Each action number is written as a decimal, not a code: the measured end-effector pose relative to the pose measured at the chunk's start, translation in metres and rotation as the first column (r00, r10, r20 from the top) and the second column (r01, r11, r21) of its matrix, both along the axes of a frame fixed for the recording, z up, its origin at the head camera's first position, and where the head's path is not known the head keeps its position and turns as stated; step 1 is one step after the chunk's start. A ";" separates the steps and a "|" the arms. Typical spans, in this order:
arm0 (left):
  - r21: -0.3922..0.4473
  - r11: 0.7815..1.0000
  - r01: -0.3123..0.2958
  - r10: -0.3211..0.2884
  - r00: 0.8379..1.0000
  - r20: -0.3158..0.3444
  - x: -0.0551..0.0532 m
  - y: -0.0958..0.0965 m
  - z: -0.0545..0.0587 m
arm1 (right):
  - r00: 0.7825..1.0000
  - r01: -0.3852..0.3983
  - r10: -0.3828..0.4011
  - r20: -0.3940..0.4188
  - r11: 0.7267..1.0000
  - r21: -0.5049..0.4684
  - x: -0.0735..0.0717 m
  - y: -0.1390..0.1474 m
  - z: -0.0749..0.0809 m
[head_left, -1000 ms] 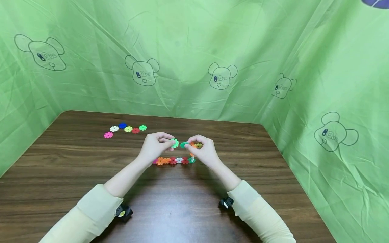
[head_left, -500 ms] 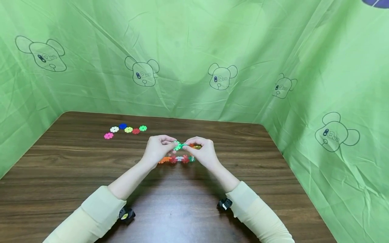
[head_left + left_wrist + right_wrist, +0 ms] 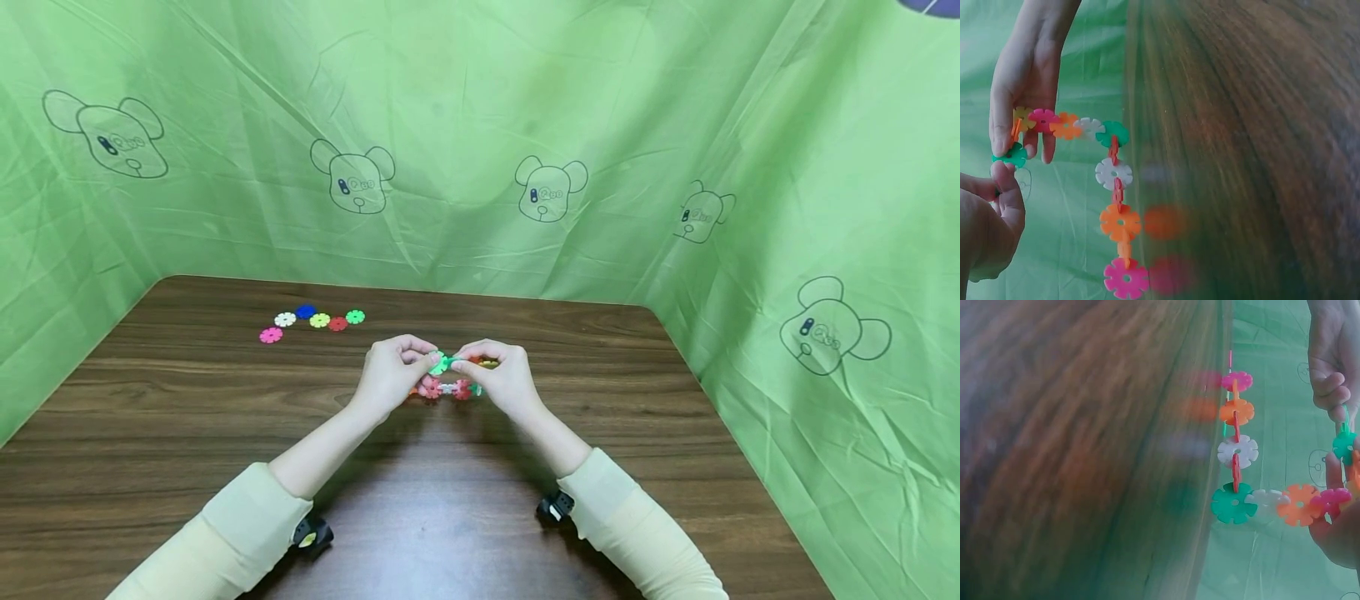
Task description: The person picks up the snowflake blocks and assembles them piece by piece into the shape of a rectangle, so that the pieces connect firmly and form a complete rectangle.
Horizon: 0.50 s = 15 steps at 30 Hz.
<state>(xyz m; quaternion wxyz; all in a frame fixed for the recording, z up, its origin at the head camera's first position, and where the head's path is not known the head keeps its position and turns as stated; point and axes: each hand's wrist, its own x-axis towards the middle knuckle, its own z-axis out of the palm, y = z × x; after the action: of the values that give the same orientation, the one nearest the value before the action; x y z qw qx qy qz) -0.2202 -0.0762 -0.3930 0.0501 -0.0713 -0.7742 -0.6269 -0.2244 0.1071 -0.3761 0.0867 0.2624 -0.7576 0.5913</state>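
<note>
In the head view my left hand pinches a light green flower-shaped plastic disc between thumb and fingers. Facing it, my right hand pinches a dark green disc at the end of a chain of slotted discs. The two green discs meet edge to edge between the fingertips. From the right hand the chain bends round through pink, orange, white and green pieces, then past another white disc to a bright pink disc. The left fingers partly cover the light green disc.
Loose discs lie at the back left of the brown wooden table: pink, white, blue, yellow, red and green. A green curtain with bear outlines surrounds the table's far sides.
My left hand has moved right, bringing the light green disc from a gap away up against the dark green one. The chain's near row has shifted slightly, its left end now behind the left hand.
</note>
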 end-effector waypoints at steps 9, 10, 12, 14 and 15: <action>0.018 1.000 0.019 -0.019 1.000 -0.007 0.003 0.001 0.003 | 0.999 0.005 -0.005 0.041 1.000 -0.011 0.000 -0.001 0.002; 0.014 1.000 0.023 -0.023 1.000 -0.008 0.003 0.000 0.003 | 0.999 0.003 -0.003 0.047 1.000 -0.007 0.000 -0.001 0.002; 0.005 0.999 0.035 -0.035 0.999 -0.007 0.002 -0.002 0.002 | 0.999 0.002 -0.003 0.053 1.000 0.018 0.001 -0.001 0.004; -0.003 0.998 0.060 -0.060 0.998 -0.009 0.000 -0.005 0.000 | 0.999 0.002 -0.005 0.054 0.999 0.054 0.001 -0.001 0.006; -0.005 0.997 0.073 -0.073 0.997 -0.007 -0.001 -0.007 0.000 | 0.998 0.003 -0.007 0.054 0.997 0.073 0.000 -0.001 0.006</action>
<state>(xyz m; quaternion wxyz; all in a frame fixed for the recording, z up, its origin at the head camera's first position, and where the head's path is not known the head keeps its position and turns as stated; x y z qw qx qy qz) -0.2212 -0.0827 -0.3934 0.0300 -0.1019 -0.7725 -0.6261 -0.2239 0.1062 -0.3696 0.0579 0.2472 -0.7816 0.5699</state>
